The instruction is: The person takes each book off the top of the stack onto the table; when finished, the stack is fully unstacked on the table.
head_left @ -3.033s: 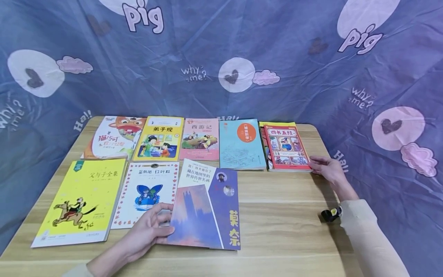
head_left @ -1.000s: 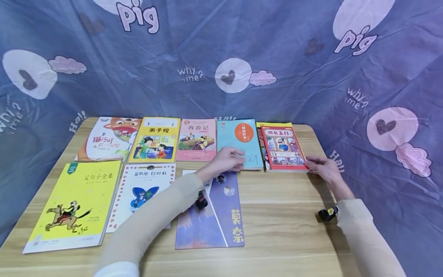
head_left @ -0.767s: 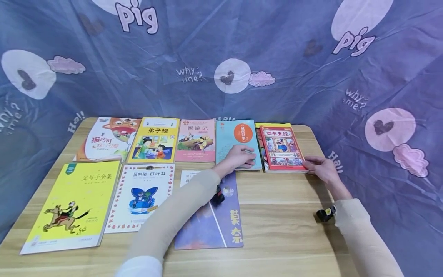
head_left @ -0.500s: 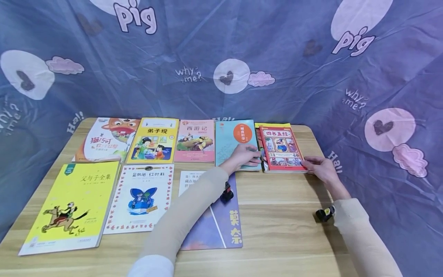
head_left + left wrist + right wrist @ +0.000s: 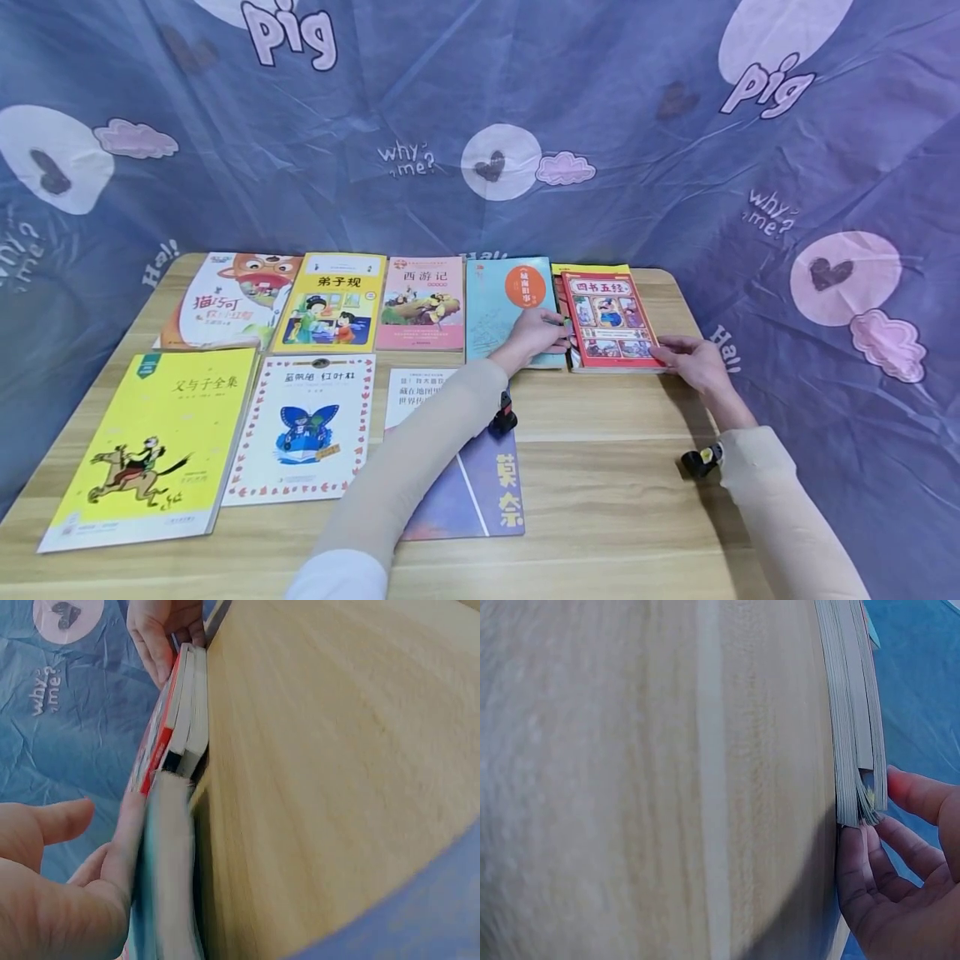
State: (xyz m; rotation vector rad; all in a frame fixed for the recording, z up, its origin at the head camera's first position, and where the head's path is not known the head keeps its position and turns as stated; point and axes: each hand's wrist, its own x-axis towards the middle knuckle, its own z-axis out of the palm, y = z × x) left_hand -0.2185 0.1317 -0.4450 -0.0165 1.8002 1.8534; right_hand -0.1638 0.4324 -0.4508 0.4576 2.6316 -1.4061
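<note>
while our left hand [image 5: 542, 331] rests flat on the teal book [image 5: 501, 300] beside the red book stack [image 5: 609, 319], our right hand [image 5: 693, 362] curls its grip on that stack's corner, back right of the surface [image 5: 600, 467]; step: squaring up; next likely needs a gentle sideways nudge.

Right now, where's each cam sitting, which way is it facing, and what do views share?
Head: above the table, looking forward and down at the rows of books; both sleeved arms show.
Left wrist: low beside the left hand, looking along the teal book to the red book stack.
Right wrist: at table level, facing the stack's page edges; right hand fingers show.
Shared: all three show the red book stack; the left wrist view also shows the right hand.
</note>
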